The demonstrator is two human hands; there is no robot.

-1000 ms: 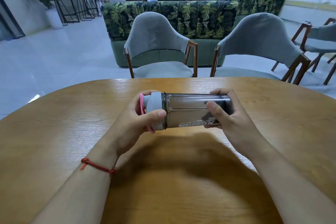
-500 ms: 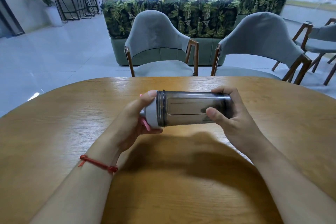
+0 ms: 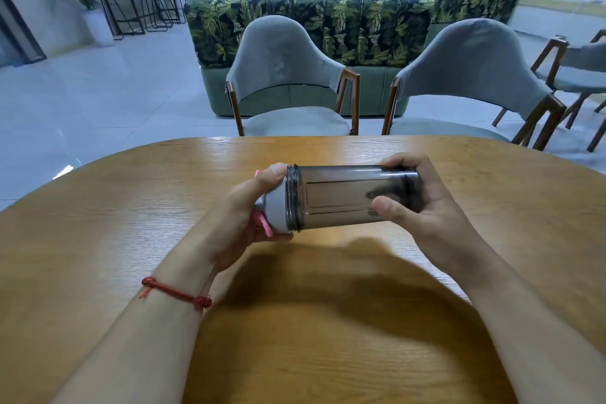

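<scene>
A smoky transparent shaker bottle (image 3: 337, 197) lies on its side in the air above the wooden table (image 3: 98, 207). Its grey lid (image 3: 277, 210) with a pink loop (image 3: 262, 223) points left. The bottle's thread shows next to the lid. My left hand (image 3: 242, 216) grips the lid, thumb on top and fingers under it. My right hand (image 3: 429, 207) grips the bottle's base end, thumb in front and fingers curled over the top.
Two grey chairs (image 3: 288, 75) (image 3: 472, 82) stand at the table's far edge. Behind them is a leaf-patterned sofa (image 3: 328, 26). Another chair (image 3: 577, 75) stands at the right. People sit far back. A red string bracelet (image 3: 177, 293) circles my left wrist.
My left hand has turned on the lid, its thumb going from the front to the top. The lid has drawn left and the bottle's thread now shows. The printed text has rotated out of sight.
</scene>
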